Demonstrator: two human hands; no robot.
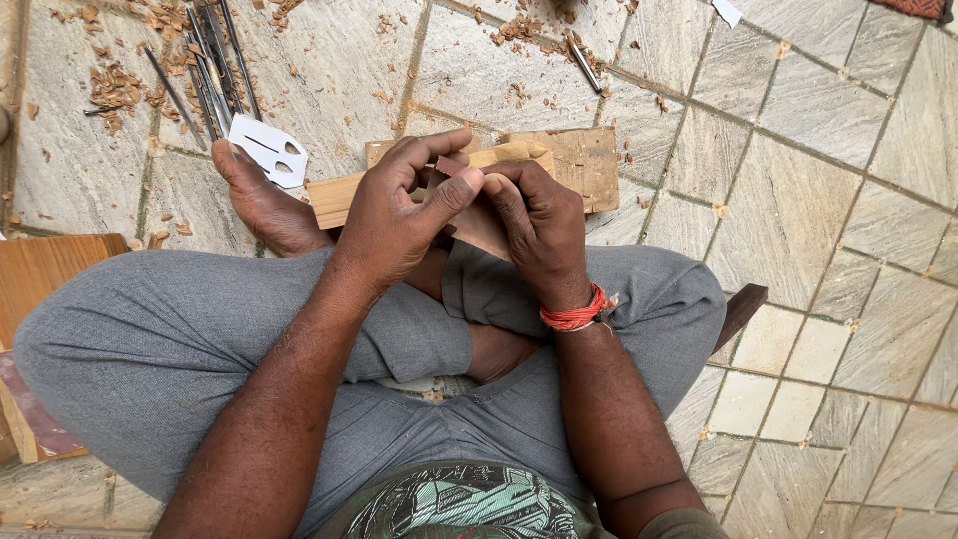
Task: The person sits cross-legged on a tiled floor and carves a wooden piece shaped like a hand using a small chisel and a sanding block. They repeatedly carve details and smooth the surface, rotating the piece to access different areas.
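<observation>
— Where is the small wooden piece?

— Pinched between both hands, just above the crossed legs and in front of the wooden block. Its long axis seems to run from near the block back toward the person's body, though most of it is hidden by fingers.

— Which hand is on top?

— The left hand. It curls over from the side away from the block, thumb pressed on the piece's upper end. The right hand (the one with the red wrist thread) closes around the lower part, on the block's side.

— And around them?

— A bare foot lies beside the block; a white cut-out template and metal chisels lie beyond it among wood chips.
</observation>
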